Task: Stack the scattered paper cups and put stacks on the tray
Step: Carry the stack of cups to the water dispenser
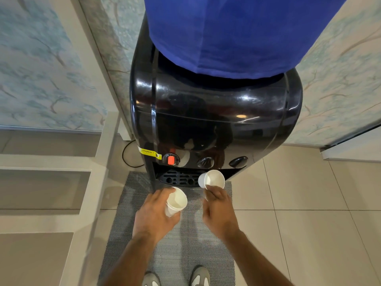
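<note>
My left hand grips a small stack of white paper cups, mouths tilted up toward me. To the right and slightly farther away, my right hand pinches a single white paper cup by its lower edge, its mouth facing left toward the dispenser's drip tray. The single cup hangs just in front of the drip tray, a short gap away from the stack. No serving tray is in view.
A black water dispenser with a blue-covered bottle stands right in front of me. Its three taps sit above the drip tray. I stand on a grey mat; white shelves lie to the left, tiled floor to the right.
</note>
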Demonstrator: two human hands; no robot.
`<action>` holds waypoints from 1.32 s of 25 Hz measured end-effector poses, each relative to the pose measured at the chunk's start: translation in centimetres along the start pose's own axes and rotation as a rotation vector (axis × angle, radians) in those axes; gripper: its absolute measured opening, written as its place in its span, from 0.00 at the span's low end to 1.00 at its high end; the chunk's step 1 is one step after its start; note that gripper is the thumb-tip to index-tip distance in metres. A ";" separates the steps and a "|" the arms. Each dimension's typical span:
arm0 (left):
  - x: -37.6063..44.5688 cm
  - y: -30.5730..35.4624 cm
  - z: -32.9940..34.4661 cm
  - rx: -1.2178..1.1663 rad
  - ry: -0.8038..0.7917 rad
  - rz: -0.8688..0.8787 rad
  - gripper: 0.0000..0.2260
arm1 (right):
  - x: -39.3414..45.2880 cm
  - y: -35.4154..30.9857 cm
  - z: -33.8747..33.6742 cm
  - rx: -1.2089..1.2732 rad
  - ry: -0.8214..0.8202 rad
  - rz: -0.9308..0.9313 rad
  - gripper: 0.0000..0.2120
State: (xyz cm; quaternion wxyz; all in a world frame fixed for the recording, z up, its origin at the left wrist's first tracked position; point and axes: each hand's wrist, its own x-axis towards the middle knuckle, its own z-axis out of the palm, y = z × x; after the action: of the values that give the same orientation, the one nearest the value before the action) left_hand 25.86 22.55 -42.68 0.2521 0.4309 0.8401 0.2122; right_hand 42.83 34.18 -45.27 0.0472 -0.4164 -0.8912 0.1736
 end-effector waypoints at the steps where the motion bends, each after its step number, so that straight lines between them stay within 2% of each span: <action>1: 0.0 0.0 0.0 0.017 -0.014 -0.006 0.29 | -0.3 -0.2 0.1 0.069 0.087 -0.014 0.16; 5: -0.4 0.2 -0.3 0.014 -0.046 -0.030 0.38 | -1.1 -2.7 -1.4 0.508 0.281 0.041 0.11; 7: -0.7 0.4 -0.5 -0.011 -0.040 -0.038 0.44 | -1.7 -3.9 -1.9 0.597 0.272 -0.024 0.12; 11: -1.2 0.8 -0.6 -0.001 -0.053 0.025 0.47 | -2.7 -4.9 -1.4 0.515 0.122 -0.173 0.13; 15: -1.4 1.2 -0.6 -0.043 -0.039 0.088 0.42 | -3.0 -5.2 -1.3 0.496 0.042 -0.241 0.15; 18: -1.5 1.2 -0.5 -0.087 -0.033 0.114 0.37 | -3.5 -5.5 -1.6 0.533 0.046 -0.258 0.19; 22: -1.3 1.5 -1.3 -0.187 0.029 0.083 0.36 | -4.2 -5.4 -1.2 0.715 -0.039 -0.019 0.43; 24: -1.3 2.1 -2.2 -0.228 0.025 0.097 0.37 | -4.1 -5.9 -1.7 0.826 -0.072 0.073 0.48; 27: -1.7 3.2 -3.9 -0.298 0.044 0.129 0.38 | -3.5 -7.7 -3.7 0.865 -0.081 0.094 0.51; 29: -2.0 4.1 -5.5 -0.318 0.083 0.162 0.39 | -2.6 -8.8 -4.9 0.856 -0.025 0.094 0.51; 33: -2.9 5.7 -10.0 -0.321 0.180 0.196 0.39 | -1.3 -11.2 -8.2 0.897 0.038 0.056 0.44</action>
State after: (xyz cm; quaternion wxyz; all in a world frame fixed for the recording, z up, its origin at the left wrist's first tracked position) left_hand 24.75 21.86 -30.92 0.2194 0.4442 0.7688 0.4044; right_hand 37.41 28.70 -33.60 0.2346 -0.3821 -0.7152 0.5362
